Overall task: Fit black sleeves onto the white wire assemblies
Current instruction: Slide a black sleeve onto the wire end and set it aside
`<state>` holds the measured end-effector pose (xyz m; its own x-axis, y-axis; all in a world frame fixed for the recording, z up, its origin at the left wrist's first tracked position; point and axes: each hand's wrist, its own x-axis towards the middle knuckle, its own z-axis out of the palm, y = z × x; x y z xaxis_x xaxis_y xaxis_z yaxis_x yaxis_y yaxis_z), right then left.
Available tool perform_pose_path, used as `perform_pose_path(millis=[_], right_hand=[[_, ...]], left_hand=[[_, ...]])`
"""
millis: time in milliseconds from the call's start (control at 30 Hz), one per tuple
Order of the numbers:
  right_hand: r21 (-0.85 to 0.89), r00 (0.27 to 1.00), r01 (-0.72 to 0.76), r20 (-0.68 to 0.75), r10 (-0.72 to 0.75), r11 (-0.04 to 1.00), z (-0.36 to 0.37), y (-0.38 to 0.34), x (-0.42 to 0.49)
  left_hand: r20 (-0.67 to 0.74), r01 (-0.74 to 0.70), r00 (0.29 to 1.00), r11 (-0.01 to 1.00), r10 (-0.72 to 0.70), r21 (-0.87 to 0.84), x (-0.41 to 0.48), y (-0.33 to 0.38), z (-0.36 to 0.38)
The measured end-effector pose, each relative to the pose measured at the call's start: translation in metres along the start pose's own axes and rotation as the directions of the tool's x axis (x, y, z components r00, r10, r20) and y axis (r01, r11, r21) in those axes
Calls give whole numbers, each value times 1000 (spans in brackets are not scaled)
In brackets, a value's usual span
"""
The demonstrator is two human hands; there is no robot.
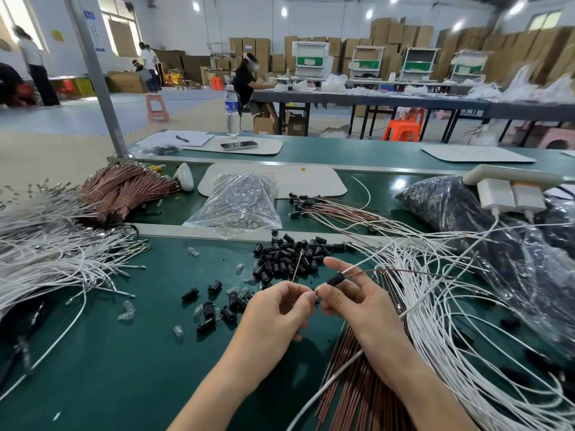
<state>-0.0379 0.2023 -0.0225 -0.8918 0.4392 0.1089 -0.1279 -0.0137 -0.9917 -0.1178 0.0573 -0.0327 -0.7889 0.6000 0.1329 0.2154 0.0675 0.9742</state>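
Your left hand [280,306] has its fingers curled in, pinching a thin wire end [296,269] that sticks up beyond the fingertips. Your right hand [351,303] pinches the black sleeve [336,279] at its near end with thumb and middle finger, the index finger lifted straight above it. The sleeve sits on the held wire [389,270], which trails off right of your right fingers. The two sets of fingertips almost touch, held just above the green mat [109,353].

The open mat lies left of and nearer than your left fingers, dotted with a few loose sleeves and small clear bulbs [127,309]. Just beyond your fingertips lies the pile of black sleeves [289,256], and behind it a metal rail [186,230] crosses the bench.

Right of your right fingers, a mass of white wires [451,321] crowds in close and runs under your wrist. A row of copper-coloured wires [357,384] lies beneath your right forearm. Far left of your left fingers, more white wires [46,259] spread to the bench edge.

Past the rail sit a clear bag of parts [239,200], tied copper wire bundles [124,188], a dark plastic bag [466,213] and a power strip with chargers [510,188].
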Motion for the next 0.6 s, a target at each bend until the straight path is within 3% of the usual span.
perform_pose_path(millis=[200, 367, 433, 500, 600], right_hand=[[-18, 998, -37, 46, 38, 999, 5, -3, -2], [65, 996, -72, 50, 69, 995, 4, 0, -1], [115, 996, -82, 27, 79, 990, 4, 0, 0], [182, 995, -96, 3, 97, 979, 1, -2, 1], [260, 992, -118, -4, 123, 959, -1, -4, 1]], left_hand=[[-38, -46, 998, 999, 46, 19, -1, 4, 1], [-44, -151, 985, 956, 167, 251, -3, 5, -3], [-107, -194, 958, 874, 267, 445, -2, 3, -11], [-202, -149, 910, 740, 362, 656, 4, -1, -24], [-251, 31, 925, 601, 286, 799, 12, -10, -40]])
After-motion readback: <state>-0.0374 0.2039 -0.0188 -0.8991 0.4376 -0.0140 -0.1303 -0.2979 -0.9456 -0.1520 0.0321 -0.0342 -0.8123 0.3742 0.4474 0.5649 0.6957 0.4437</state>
